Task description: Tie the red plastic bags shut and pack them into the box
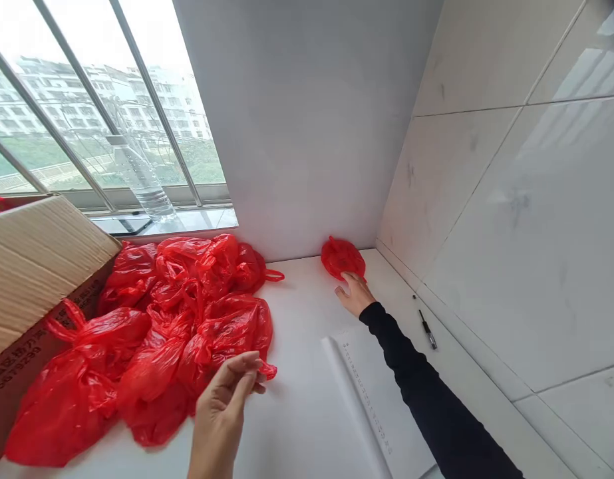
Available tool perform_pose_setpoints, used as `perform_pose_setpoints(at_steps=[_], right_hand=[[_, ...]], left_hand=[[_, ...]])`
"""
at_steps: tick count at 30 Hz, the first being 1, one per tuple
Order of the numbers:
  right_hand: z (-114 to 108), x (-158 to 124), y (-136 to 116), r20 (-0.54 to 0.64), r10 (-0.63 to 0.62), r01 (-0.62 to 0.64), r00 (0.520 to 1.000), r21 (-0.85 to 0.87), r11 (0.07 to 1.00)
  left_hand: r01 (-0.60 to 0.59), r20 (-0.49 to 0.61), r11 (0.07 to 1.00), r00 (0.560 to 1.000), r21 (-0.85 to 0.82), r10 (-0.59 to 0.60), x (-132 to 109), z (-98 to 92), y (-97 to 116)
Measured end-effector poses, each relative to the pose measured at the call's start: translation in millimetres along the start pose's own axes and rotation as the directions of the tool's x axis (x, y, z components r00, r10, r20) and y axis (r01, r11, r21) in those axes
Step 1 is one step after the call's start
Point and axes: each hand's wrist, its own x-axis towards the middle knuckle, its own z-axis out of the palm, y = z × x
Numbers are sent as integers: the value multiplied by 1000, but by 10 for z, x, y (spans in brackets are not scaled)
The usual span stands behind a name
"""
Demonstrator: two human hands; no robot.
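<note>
My left hand [225, 402] is in the lower middle, its thumb and fingers pinched together on a twisted end of a red plastic bag [269, 370]. Close behind it lies a heap of filled red plastic bags [187, 286], several of them tied, with looped handles sticking up. Farther off, my right hand [355, 295] reaches out from a black sleeve, thumb apart from the fingers. Its fingertips are at the near edge of a small red plastic bag bundle [340, 256] by the back wall; whether they touch it I cannot tell.
A cardboard box [42, 266] stands at the left. On the windowsill is a clear water bottle [144, 179] beside a dark flat object [124, 225]. An open notebook [381, 399] with a numbered column lies under my right arm, and a black pen [428, 330] near the tiled wall.
</note>
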Motion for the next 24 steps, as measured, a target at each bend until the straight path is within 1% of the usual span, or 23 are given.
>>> perform_pose_setpoints(at_steps=[2,3,5,7,8,10,11,13,14,15,16,17,18,19,20,21,22,24], right_hand=[[-88,-90,-135,-18,-35,36,999,49,998],[-137,-164,-210,-24,-56,57,998,70,996],[-226,-387,-387,-18,-112,114,994,139,984],[-281,-724,-606,0,-189,182,982,257,949],[-292,-933,-728,19,-233,214,972,324,922],[-281,-1393,-970,85,-319,256,944,420,871],[-262,-1617,-1077,134,-352,263,926,440,858],[-214,-1976,-1232,220,-415,282,883,459,842],[-187,-2081,-1272,240,-443,298,864,466,833],[-161,-2126,-1283,231,-455,309,860,473,825],[-134,-2113,-1265,193,-440,308,877,478,823],[-106,-2050,-1217,128,-394,291,910,478,829],[-76,-1951,-1143,47,-312,254,949,473,844],[-42,-1835,-1047,-36,-201,194,979,469,861],[-2,-1720,-935,-100,-85,122,991,473,872],[44,-1618,-817,-134,15,52,991,486,872],[95,-1542,-700,-138,88,-6,987,506,863],[207,-1470,-507,-90,160,-83,983,560,824]], left_hand=[[145,86,970,988,-195,-130,-81,187,-100],[222,132,931,973,-291,-190,-101,261,-140],[381,246,811,922,-445,-298,-131,379,-200],[501,355,687,864,-527,-357,-163,456,-237],[541,403,633,839,-554,-364,-180,477,-248],[583,488,535,810,-612,-326,-211,480,-256],[582,509,497,811,-644,-289,-223,466,-256],[553,512,457,829,-697,-223,-239,418,-254],[534,501,453,841,-714,-203,-242,394,-257],[518,489,458,851,-723,-191,-243,373,-265],[505,480,468,858,-725,-183,-242,358,-278],[495,474,484,863,-721,-177,-239,350,-299],[484,467,502,868,-716,-170,-236,348,-325],[465,454,522,877,-715,-159,-234,351,-355],[449,445,541,883,-711,-148,-233,359,-388],[439,441,553,887,-708,-139,-232,367,-421],[432,441,556,888,-710,-126,-234,376,-451],[412,445,552,892,-725,-80,-236,389,-498]])
